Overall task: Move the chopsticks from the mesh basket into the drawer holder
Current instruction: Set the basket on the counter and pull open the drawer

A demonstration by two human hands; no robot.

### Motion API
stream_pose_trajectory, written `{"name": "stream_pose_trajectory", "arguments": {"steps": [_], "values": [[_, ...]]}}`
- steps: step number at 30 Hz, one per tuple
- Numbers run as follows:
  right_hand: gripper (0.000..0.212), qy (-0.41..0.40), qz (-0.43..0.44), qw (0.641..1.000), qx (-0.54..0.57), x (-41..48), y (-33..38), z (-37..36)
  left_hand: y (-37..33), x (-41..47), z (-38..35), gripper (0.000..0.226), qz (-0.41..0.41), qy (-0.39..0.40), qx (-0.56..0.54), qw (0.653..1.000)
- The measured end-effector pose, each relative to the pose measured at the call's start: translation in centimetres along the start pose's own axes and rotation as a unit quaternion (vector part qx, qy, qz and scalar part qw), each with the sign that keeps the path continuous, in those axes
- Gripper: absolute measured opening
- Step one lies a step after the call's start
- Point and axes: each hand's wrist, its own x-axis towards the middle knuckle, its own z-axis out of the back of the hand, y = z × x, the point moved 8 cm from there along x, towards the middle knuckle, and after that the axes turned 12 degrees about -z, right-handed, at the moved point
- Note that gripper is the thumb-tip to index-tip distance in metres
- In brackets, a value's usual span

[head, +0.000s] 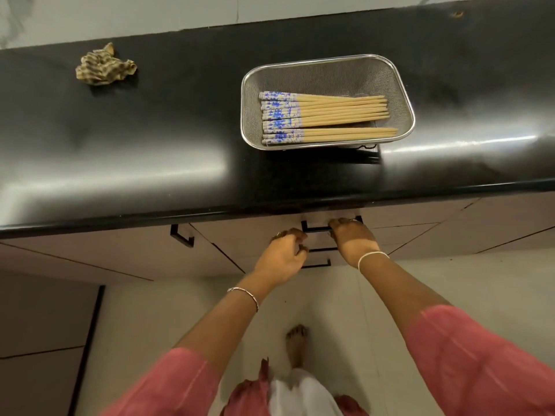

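Both hands sit at the drawer handle [318, 230], just under the front edge of the table [150, 151]. Right hand [354, 238] is curled over the handle's right end, fingers wrapped round the black bar, a ring on one finger & a thin white band at the wrist. Left hand [285, 253] is just left of the handle w/ fingers bent in, fingertips touching or nearly touching its left end; can't tell if it has a real grip. Thin bracelet on the left wrist, pink sleeves on both upper arms.

Drawer front [264, 238] looks flush w/ the cabinet, so closed; the holder inside isn't visible. A second black handle [318, 262] is just below the first, another [181, 235] well to its left.

Up from the handle, on the table, stands the mesh basket [402, 94], rectangular, steel rim. The chopsticks [330, 115] lie flat inside it, side by side, blue-and-white patterned ends to the left, plain wooden tips to the right; a few nearest the handle side sit a bit further right than the rest.

Far left of the basket on the table lies a crumpled patterned cloth [105, 67]. Below the handle, a bare foot [297, 343] on the pale floor [375, 310]
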Motion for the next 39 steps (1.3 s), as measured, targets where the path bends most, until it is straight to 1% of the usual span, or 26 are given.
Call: {"name": "stream_pose_trajectory", "arguments": {"steps": [3,6,8,10,12,14,16,18,20,22,24,25,26,28,31,33,35,39], "values": [[0.027,0.006,0.002,1.000,-0.012,-0.8,-0.2,-0.5,-1.2,-0.5,-0.4,0.038,-0.036,-0.011,0.053,0.998],[0.032,-0.006,0.012,1.000,-0.016,-2.2,-0.6,-1.4,-3.0,-1.8,-0.2,0.031,-0.083,-0.064,0.094,0.990],[0.032,-0.011,0.014,1.000,-0.019,-3.3,-0.8,-1.7,-4.5,-3.3,0.2,0.028,-0.129,-0.120,0.150,0.973],[0.031,-0.014,0.013,1.000,-0.006,-4.1,-1.0,-1.6,-5.6,-4.7,0.5,0.031,-0.159,-0.175,0.222,0.946],[0.032,-0.006,0.013,1.000,0.000,-5.2,-1.1,-1.9,-5.9,-5.7,0.4,0.039,-0.153,-0.196,0.262,0.933],[0.033,0.009,0.008,1.000,-0.009,-6.6,-1.4,-2.9,-5.7,-6.2,0.1,0.046,-0.134,-0.185,0.276,0.934],[0.032,0.022,0.001,1.000,-0.003,-8.6,-1.7,-3.7,-5.4,-6.7,-0.3,0.046,-0.118,-0.176,0.280,0.936],[0.026,0.027,0.006,0.999,0.025,-10.8,-2.2,-4.1,-5.4,-7.5,-0.7,0.044,-0.103,-0.177,0.265,0.942],[0.018,-0.019,0.009,0.998,0.067,-13.1,-2.8,-3.1,-5.6,-8.5,-1.4,0.043,-0.082,-0.171,0.240,0.952],[0.020,-0.132,0.044,0.983,0.119,-16.3,-3.3,-1.1,-5.9,-9.8,-2.4,0.038,-0.067,-0.156,0.230,0.958],[0.024,-0.282,0.095,0.943,0.152,-19.7,-3.9,1.4,-6.2,-11.0,-3.4,0.037,-0.050,-0.146,0.228,0.961],[0.023,-0.327,0.108,0.925,0.158,-20.9,-4.3,2.3,-6.3,-11.7,-3.9,0.037,-0.040,-0.144,0.227,0.962],[0.021,-0.345,0.106,0.919,0.161,-21.7,-4.6,3.0,-6.5,-12.4,-4.4,0.038,-0.033,-0.144,0.228,0.962],[0.021,-0.329,0.073,0.927,0.165,-22.3,-5.5,3.4,-6.5,-13.8,-5.3,0.038,-0.022,-0.146,0.226,0.963],[0.027,-0.252,0.036,0.954,0.156,-22.0,-6.2,2.1,-6.8,-15.7,-6.4,0.038,-0.019,-0.152,0.223,0.963],[0.033,-0.218,0.025,0.965,0.142,-22.2,-6.5,1.2,-7.0,-16.9,-6.9,0.039,-0.018,-0.155,0.223,0.962],[0.039,-0.204,0.015,0.971,0.121,-22.7,-6.6,0.7,-7.2,-17.9,-7.4,0.039,-0.017,-0.158,0.223,0.962],[0.042,-0.192,0.007,0.975,0.110,-24.2,-6.5,0.1,-7.5,-19.4,-8.2,0.040,-0.011,-0.166,0.224,0.960]]}}
